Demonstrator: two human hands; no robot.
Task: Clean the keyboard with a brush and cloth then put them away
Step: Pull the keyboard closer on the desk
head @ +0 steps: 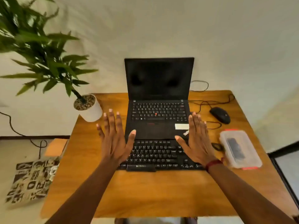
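A black external keyboard [155, 155] lies on the wooden table [145, 191] in front of an open black laptop [157, 110]. My left hand [113, 139] hovers over the keyboard's left end, palm down with fingers spread and nothing in it. My right hand [198, 139] hovers over the right end, also flat, fingers together and empty, with a red band on the wrist. To the right sits a clear plastic box [239, 149] with a dark object inside. I cannot make out a brush or a cloth.
A potted plant in a white pot [90, 110] stands at the table's back left corner. A black wired mouse [220, 114] lies at the right with its cable looping behind. A small dark object [216, 146] lies beside the box. A patterned bag [30, 178] is on the floor at left.
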